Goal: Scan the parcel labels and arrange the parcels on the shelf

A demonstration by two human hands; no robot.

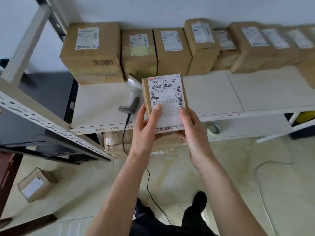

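Both your hands grip one parcel (166, 101) by its lower end, left hand (146, 128) and right hand (191, 128) on either side, label up, above the shelf (213, 92) edge.

In front of me the white shelf (213, 92) carries a row of labelled cardboard parcels (172, 51) along the wall — and the scanner (132, 96) lying near its front edge.

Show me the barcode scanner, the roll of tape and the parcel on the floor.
barcode scanner (134, 92): head view, on its grey body.
roll of tape (214, 128): head view, on its rim.
parcel on the floor (36, 183): head view, on its label.
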